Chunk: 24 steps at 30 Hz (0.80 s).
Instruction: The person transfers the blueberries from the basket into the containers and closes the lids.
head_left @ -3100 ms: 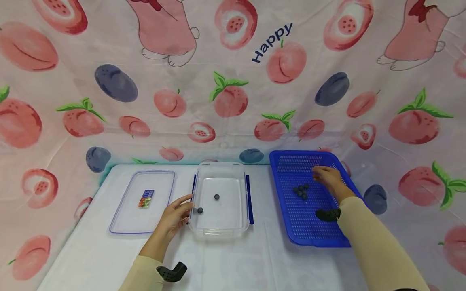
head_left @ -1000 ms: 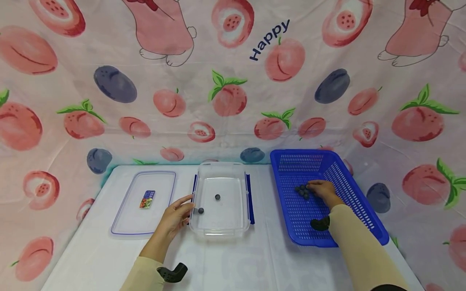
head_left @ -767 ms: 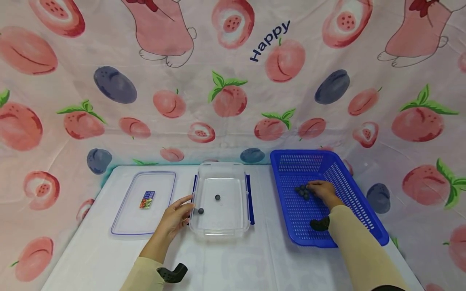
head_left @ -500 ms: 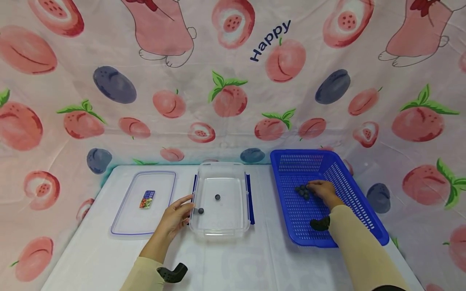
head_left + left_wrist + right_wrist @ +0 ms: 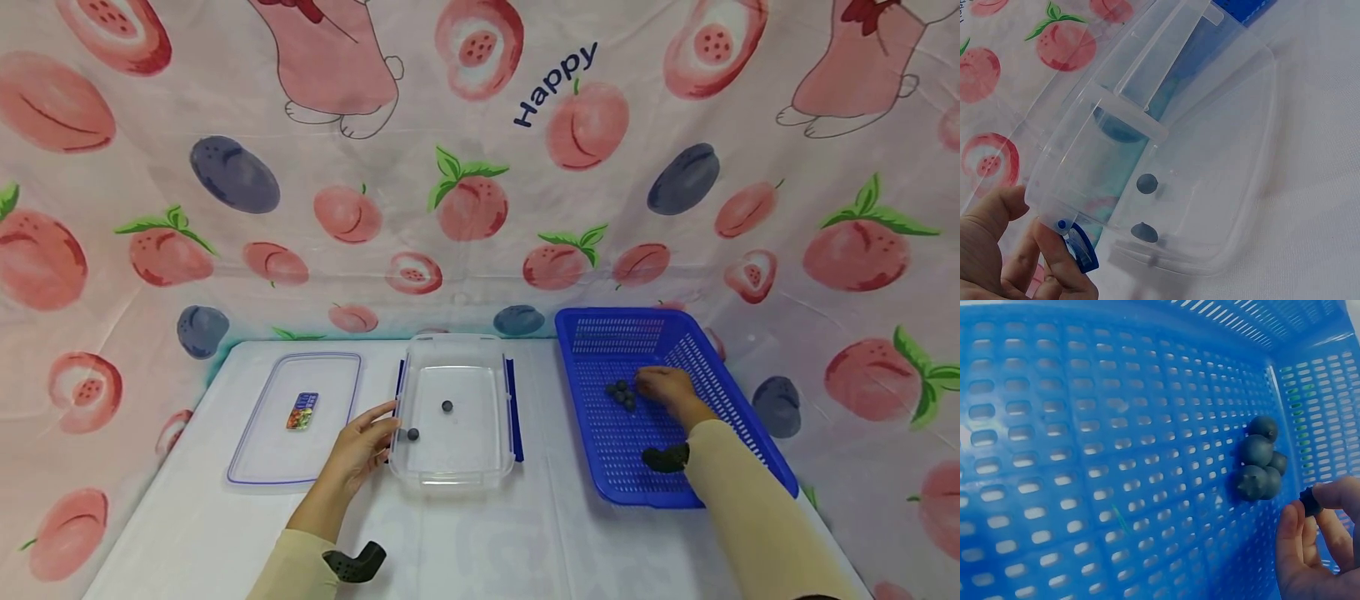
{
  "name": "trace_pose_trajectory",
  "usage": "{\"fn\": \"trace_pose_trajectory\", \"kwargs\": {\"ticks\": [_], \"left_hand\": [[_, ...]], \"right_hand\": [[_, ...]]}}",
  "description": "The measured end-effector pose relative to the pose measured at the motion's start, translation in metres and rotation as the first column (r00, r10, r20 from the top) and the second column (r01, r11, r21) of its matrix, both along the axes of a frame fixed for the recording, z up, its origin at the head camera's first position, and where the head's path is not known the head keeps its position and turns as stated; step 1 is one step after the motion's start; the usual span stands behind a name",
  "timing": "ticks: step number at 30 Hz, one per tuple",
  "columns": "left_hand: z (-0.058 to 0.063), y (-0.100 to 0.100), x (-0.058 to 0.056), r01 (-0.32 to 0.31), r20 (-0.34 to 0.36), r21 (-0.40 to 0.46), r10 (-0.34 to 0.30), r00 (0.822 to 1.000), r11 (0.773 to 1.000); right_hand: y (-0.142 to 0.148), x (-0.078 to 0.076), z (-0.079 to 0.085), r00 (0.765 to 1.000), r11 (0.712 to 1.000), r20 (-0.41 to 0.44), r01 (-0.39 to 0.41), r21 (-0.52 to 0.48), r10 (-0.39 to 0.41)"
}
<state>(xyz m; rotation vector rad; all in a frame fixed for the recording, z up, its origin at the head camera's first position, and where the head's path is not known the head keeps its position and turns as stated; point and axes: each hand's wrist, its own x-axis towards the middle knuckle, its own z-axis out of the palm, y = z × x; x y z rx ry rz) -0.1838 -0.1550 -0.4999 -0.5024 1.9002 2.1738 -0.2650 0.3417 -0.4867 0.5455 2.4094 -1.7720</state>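
My left hand (image 5: 360,442) grips the left side of a clear plastic food container (image 5: 472,479), thumb on the rim and fingers by a blue latch (image 5: 1082,247). Two blueberries lie in the container, one blueberry (image 5: 447,406) near the middle and another blueberry (image 5: 412,434) at the left wall. Inside a blue plastic basket (image 5: 600,454), my right hand (image 5: 670,390) pinches a single blueberry (image 5: 1310,502) between thumb and fingertips. Just left of that hand, several blueberries (image 5: 1256,450) sit clustered on the perforated floor.
A clear lid (image 5: 258,417) with a blue edge and a colourful label (image 5: 302,411) lies flat at the left of the white-covered table (image 5: 480,550). Behind stands a fruit-print cloth (image 5: 480,308). Another blue latch (image 5: 514,408) hangs along the container's right side.
My right hand came down to the blueberry cluster, paused there, and now draws slightly up and right with a blueberry. The left hand and the container stay put.
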Motion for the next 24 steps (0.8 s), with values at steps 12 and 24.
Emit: {"fn": "trace_pose_trajectory", "kwargs": {"ticks": [12, 24], "left_hand": [[0.001, 0.001, 0.001, 0.003, -0.007, 0.004, -0.003, 1.000, 1.000], [-0.005, 0.000, -0.001, 0.012, -0.009, -0.010, -0.012, 1.000, 1.000]], "right_hand": [[-0.003, -0.002, 0.012, 0.992, 0.992, -0.039, -0.121, -0.028, 0.119], [-0.030, 0.005, 0.031, 0.968, 0.972, -0.098, -0.235, -0.009, 0.233]]}}
